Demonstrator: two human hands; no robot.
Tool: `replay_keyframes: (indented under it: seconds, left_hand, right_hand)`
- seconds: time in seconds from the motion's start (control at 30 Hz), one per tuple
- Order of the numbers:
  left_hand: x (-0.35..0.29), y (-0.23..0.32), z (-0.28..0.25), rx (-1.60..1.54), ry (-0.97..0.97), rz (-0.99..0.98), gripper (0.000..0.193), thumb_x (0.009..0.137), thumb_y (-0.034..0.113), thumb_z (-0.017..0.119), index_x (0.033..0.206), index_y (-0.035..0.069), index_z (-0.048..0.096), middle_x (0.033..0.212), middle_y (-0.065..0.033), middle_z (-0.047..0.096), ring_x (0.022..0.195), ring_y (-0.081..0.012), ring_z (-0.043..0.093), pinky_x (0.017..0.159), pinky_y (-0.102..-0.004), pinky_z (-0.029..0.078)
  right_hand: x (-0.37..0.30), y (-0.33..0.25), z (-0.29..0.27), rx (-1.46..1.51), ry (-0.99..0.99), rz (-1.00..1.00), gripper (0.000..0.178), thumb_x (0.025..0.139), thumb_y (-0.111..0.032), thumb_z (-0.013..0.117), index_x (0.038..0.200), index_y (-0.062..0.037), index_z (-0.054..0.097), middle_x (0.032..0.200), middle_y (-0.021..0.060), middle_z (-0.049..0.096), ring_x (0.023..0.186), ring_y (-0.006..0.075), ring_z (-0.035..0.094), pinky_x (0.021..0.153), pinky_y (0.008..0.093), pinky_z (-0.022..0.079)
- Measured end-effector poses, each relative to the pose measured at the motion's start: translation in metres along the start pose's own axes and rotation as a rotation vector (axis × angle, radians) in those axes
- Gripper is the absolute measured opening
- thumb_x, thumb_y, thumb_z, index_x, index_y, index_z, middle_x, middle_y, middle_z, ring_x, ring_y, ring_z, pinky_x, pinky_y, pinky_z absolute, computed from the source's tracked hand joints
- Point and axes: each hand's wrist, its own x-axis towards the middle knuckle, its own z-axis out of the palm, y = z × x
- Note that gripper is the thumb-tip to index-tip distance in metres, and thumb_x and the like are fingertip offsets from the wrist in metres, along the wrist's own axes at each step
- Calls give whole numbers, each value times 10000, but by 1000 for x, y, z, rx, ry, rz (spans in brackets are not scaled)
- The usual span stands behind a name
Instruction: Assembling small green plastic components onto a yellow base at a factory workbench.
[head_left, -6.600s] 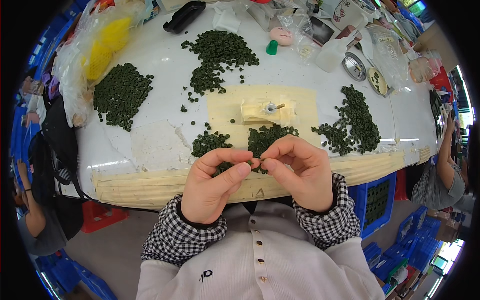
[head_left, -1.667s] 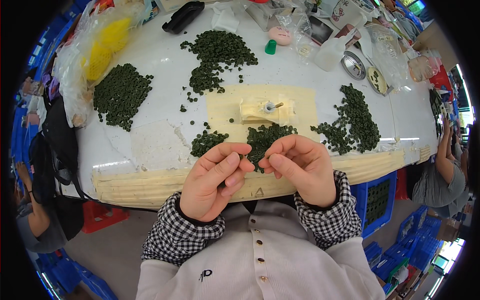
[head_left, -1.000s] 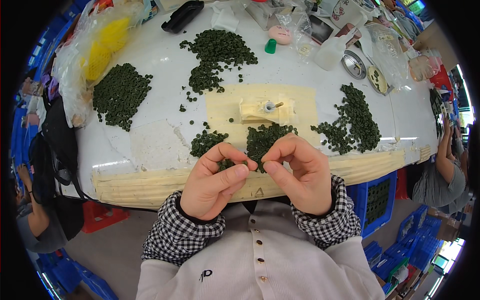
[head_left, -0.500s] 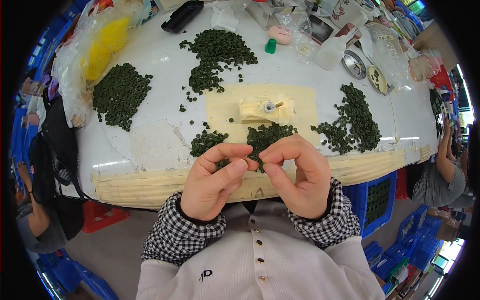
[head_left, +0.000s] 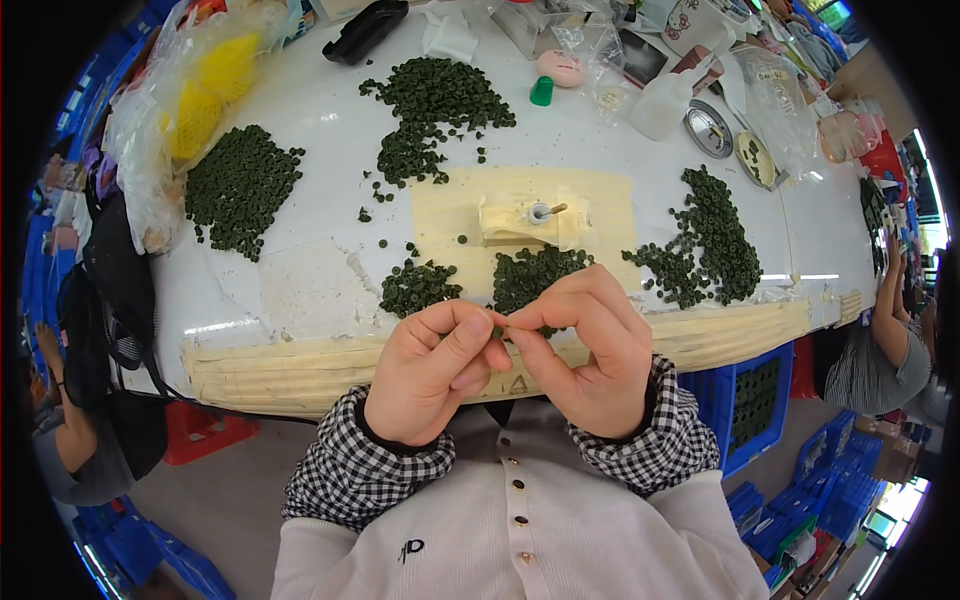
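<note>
My left hand (head_left: pixel 428 372) and my right hand (head_left: pixel 592 348) meet fingertip to fingertip above the table's near edge. Both are closed in a pinch, and a bit of a small dark green piece (head_left: pixel 498 331) shows between the fingertips; most of it is hidden. Just beyond the hands lie two small heaps of dark green round pieces, a left heap (head_left: pixel 418 287) and a right heap (head_left: pixel 537 273). Behind them a tape-covered block (head_left: pixel 498 226) carries a short upright post with a brass-coloured pin (head_left: pixel 556 210).
Larger heaps of green pieces lie at the left (head_left: pixel 243 192), far middle (head_left: pixel 445 92) and right (head_left: pixel 722 240). A black tray (head_left: pixel 365 32), a green cap (head_left: pixel 541 92) and a round tin (head_left: pixel 708 130) stand farther back. A blue crate (head_left: pixel 742 405) sits below the table's right edge.
My fingertips have come together and moved slightly nearer to me, where they were a little apart before. The heaps have not visibly changed.
</note>
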Motion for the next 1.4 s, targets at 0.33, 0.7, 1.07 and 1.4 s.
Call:
replay_keyframes:
  seconds: [0.33,0.7,1.07,1.4]
  left_hand:
    - [0,-1,2,-3,56,2,169,955,168,503,931,29,595,723,-26,591,518,-32,348,461,-172,284]
    - [-4,2,6,-44,64,-49,187,970,173,471,916,37,587,725,-8,581,532,-34,355,470,-170,291]
    - [-4,3,7,-74,62,-89,183,963,163,484,914,24,592,729,-20,593,529,-34,360,472,-166,301]
    - [-3,2,2,149,10,-14,131,924,132,555,916,12,609,737,-53,640,509,-13,354,469,-163,279]
  right_hand:
    - [1,2,3,-166,22,-213,237,607,37,729,817,-25,639,760,59,570,661,216,554,561,297,453]
    - [0,4,0,-201,-2,-350,314,569,42,712,875,-7,660,791,51,594,635,204,556,543,285,464]
    - [0,6,-4,-128,-70,-296,275,623,45,725,887,-9,671,795,68,600,663,184,567,575,264,474]
    - [4,1,-13,34,-145,-125,194,649,15,748,800,-21,632,775,69,572,683,199,560,568,279,453]
